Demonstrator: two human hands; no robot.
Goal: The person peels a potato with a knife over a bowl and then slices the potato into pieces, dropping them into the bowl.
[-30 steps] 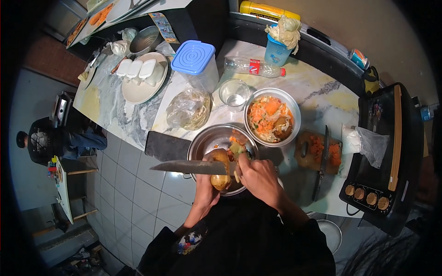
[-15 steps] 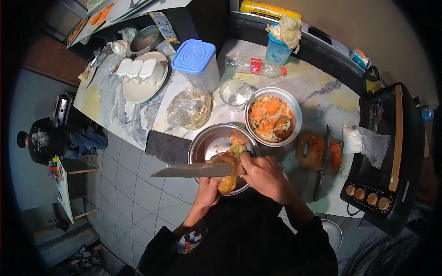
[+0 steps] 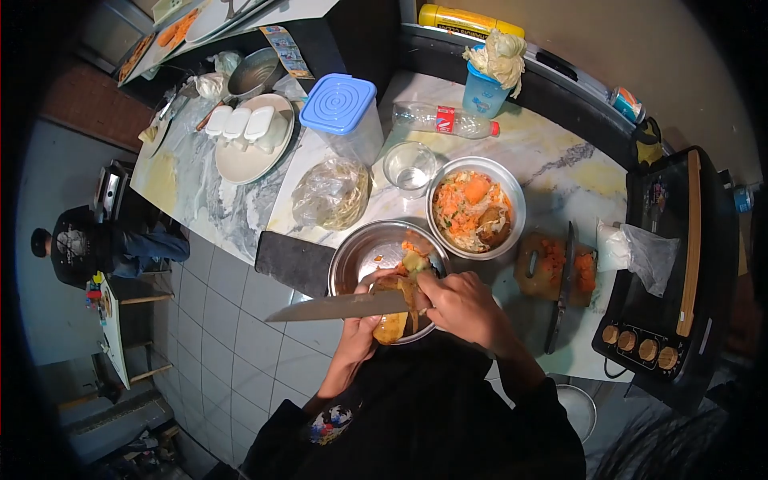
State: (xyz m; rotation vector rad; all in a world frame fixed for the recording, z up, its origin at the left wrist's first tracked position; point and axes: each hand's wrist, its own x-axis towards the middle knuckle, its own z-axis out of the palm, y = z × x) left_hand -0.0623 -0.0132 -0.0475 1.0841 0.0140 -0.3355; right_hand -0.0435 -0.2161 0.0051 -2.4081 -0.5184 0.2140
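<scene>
My left hand (image 3: 358, 340) is wrapped round a partly peeled potato (image 3: 390, 328), its yellow flesh showing at the near end. In my right hand (image 3: 468, 310) is a large knife (image 3: 336, 307), its blade lying across the potato and its tip pointing left. A strip of brown skin shows by the blade on the potato's right side. Beneath both hands sits a steel bowl (image 3: 350, 254) with peelings and orange bits in it. The knife handle is mostly hidden by my right fingers.
A metal bowl (image 3: 518, 210) of shredded orange and white food stands behind. To the right, a second knife (image 3: 570, 276) lies across a cutting board (image 3: 528, 284), near a black oven (image 3: 664, 264). A glass (image 3: 410, 166) and lidded container (image 3: 339, 108) stand behind. A person (image 3: 76, 244) is at far left.
The knife blade has tilted slightly, its tip a little lower. The potato has turned slightly in my left hand, and a skin strip shows more clearly beside the blade.
</scene>
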